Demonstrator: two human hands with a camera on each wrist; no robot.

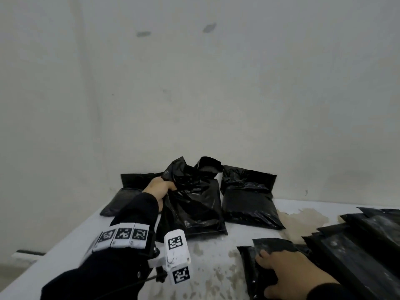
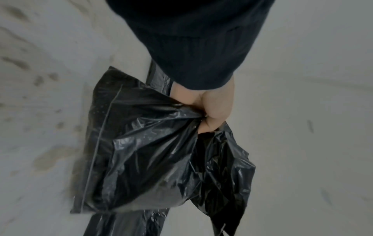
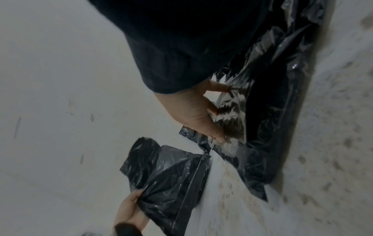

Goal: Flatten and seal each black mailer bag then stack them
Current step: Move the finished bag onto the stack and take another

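Gripping: left hand (image 1: 159,188) is clenching the crumpled neck of an unsealed mailer bag (image 1: 194,204).
Pressing: right hand (image 1: 290,271), fingers spread flat, is resting on the sealed stack (image 1: 355,245).
Remaining: two filled bags (image 1: 249,200) are waiting by the wall.
Room: bare table (image 1: 207,256) is lying between; its left edge is falling away near the left arm.

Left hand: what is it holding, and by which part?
The left hand grips the unsealed black mailer bag by its bunched open top edge.

Glossy, crinkled black plastic mailer bags (image 1: 192,204) lie on a stained matt white table (image 1: 212,267).
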